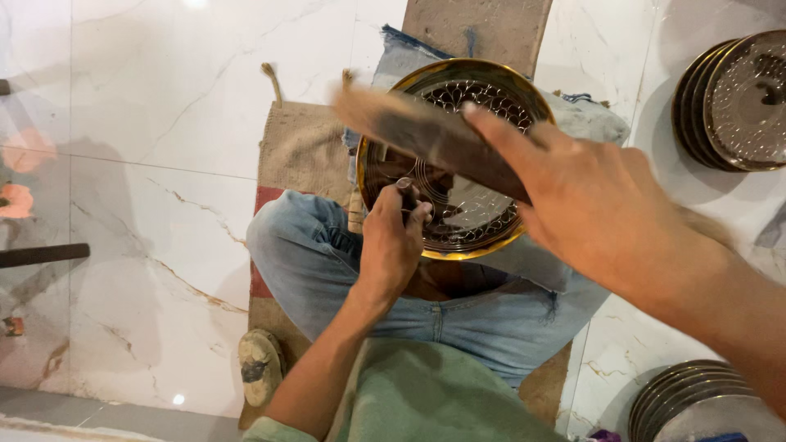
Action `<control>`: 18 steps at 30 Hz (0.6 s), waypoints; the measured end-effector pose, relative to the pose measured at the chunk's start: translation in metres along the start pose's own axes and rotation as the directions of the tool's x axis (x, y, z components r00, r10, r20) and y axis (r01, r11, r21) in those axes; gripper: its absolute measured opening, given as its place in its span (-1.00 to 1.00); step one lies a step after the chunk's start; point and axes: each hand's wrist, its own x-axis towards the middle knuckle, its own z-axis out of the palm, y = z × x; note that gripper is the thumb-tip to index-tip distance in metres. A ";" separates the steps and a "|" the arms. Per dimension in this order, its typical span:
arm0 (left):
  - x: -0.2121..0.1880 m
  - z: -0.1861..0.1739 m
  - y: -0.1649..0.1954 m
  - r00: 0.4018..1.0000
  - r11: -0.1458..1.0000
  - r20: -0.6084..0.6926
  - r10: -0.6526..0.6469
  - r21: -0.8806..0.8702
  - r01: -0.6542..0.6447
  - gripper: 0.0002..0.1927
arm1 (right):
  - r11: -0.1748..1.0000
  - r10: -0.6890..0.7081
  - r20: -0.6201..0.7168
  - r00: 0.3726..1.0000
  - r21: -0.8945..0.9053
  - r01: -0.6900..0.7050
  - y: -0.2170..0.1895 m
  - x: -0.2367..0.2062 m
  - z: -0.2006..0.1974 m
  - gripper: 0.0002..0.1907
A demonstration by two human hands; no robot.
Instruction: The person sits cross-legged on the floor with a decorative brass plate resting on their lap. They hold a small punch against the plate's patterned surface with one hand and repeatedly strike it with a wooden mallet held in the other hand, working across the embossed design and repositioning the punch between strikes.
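pale green shirt [426, 393], faded blue jeans [327, 262], bare forearms, dusty bare foot [260, 364]

Round plate [483, 217]: polished metal, gilt rim, finely engraved centre. Mallet [426, 135]: worn matt wood, blurred. Punch [405, 192]: dark metal. Floor [164, 106]: glossy veined marble. Sacking [303, 151]: coarse jute. Trousers [303, 254]: faded denim. Stacked plates [737, 102]: shiny metal.

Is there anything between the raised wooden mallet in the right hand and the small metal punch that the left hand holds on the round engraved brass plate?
Nothing visible does. The right hand holds the blurred wooden mallet above the small metal punch, gripped by the left hand on the round engraved brass plate.
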 end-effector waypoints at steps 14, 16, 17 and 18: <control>0.032 -0.016 0.010 0.859 0.904 0.335 0.389 0.041 -0.425 -0.72 | 0.875 0.268 -0.459 0.847 0.483 -0.015 0.048 -0.031 0.121 -0.26; 0.035 -0.015 0.010 0.835 0.889 0.353 0.422 0.021 -0.458 -0.72 | 0.912 0.251 -0.430 0.867 0.406 -0.063 0.048 -0.033 0.133 -0.24; 0.038 -0.014 0.011 0.818 0.881 0.380 0.432 0.015 -0.472 -0.72 | 0.867 0.290 -0.439 0.850 0.497 -0.040 0.045 -0.032 0.140 -0.20; 0.041 -0.014 0.011 0.804 0.876 0.401 0.438 0.009 -0.482 -0.72 | 0.815 0.324 -0.442 0.837 0.579 -0.009 0.044 -0.034 0.146 -0.16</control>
